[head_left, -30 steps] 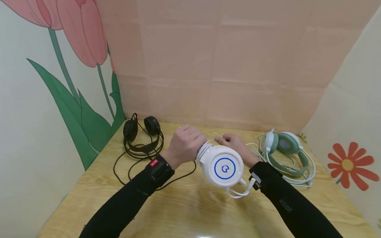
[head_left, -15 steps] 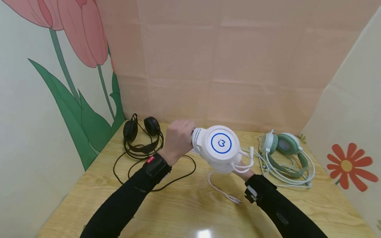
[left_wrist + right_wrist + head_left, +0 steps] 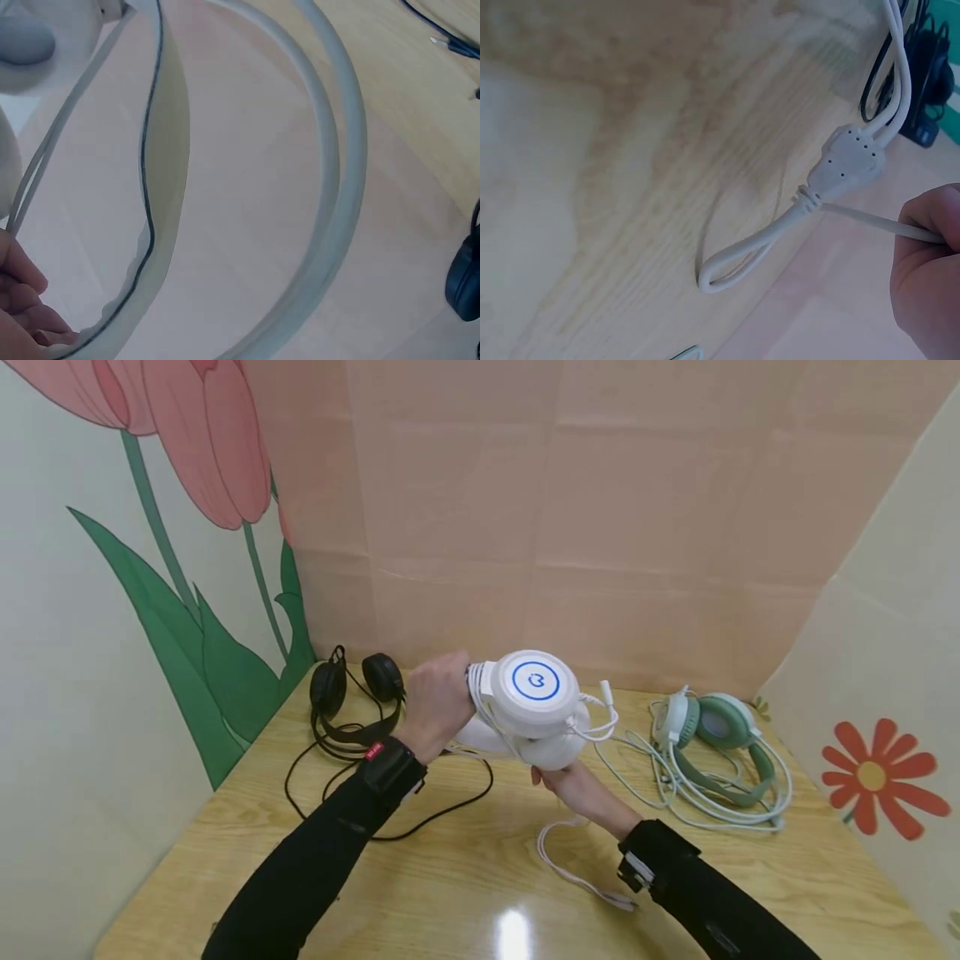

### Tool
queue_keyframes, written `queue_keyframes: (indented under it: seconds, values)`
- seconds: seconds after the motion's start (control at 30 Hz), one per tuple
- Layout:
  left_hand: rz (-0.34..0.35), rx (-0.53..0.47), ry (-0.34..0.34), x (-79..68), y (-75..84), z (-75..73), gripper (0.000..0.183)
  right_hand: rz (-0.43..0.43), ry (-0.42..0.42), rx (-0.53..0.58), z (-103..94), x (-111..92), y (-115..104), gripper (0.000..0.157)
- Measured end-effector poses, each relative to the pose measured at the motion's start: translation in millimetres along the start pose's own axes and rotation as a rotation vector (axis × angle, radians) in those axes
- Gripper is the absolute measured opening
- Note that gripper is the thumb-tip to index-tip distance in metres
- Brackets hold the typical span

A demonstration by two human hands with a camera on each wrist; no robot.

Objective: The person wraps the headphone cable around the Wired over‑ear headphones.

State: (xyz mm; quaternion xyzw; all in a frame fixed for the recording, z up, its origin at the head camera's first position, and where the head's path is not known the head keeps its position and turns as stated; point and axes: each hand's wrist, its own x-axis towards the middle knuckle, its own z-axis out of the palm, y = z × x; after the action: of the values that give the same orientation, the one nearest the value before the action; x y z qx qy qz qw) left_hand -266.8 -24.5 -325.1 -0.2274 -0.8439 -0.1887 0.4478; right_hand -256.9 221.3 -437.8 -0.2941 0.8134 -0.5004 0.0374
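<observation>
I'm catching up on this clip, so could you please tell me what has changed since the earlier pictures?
In the head view, the left hand and white headphones shifted up and leftward; the right hand, holding white cable, moved lower. The black headphones and green headphones stayed put.

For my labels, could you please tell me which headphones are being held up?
The white headphones with the blue logo, held in the left hand; the black pair and green-and-white pair rest on the table.
</observation>
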Motion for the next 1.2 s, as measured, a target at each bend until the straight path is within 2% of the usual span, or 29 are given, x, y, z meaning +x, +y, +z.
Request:
queue_keyframes:
  seconds: [0.1, 0.2, 0.37, 0.5, 0.6, 0.77, 0.87, 1.03, 1.2]
  values:
    - [-0.040, 0.017, -0.020, -0.1, -6.2, 2.2, 0.033, 0.109, 0.013, -0.002, 0.3, -5, 3, 0.036]
    - [-0.069, 0.038, -0.020, -1.0, -13.4, 3.2, 0.035, 0.176, 0.009, -0.025, -0.1, -10, 2, 0.045]
    - [-0.117, 0.032, -0.025, -1.7, -25.7, 5.3, 0.035, 0.210, -0.015, -0.037, -3.0, -20, 6, 0.049]
    - [-0.167, 0.021, -0.058, -2.7, -32.7, 8.0, 0.034, 0.228, -0.019, -0.002, -8.1, -25, 10, 0.049]
    - [-0.179, 0.016, -0.083, -4.4, -34.4, 8.9, 0.035, 0.238, -0.012, -0.004, -14.7, -27, 13, 0.048]
    - [-0.142, 0.043, -0.066, -6.3, -33.3, 12.0, 0.036, 0.256, 0.031, -0.066, -30.3, -23, 15, 0.048]
    - [-0.099, 0.094, -0.027, -6.6, -31.2, 16.0, 0.035, 0.284, 0.045, -0.160, -37.0, -19, 10, 0.048]
    - [-0.036, 0.213, 0.030, -1.6, -27.3, 24.5, 0.035, 0.265, -0.029, -0.374, -32.6, -10, -17, 0.044]
    - [-0.002, 0.305, 0.005, 4.2, -23.7, 31.2, 0.032, 0.195, -0.091, -0.493, -22.8, -1, -48, 0.034]
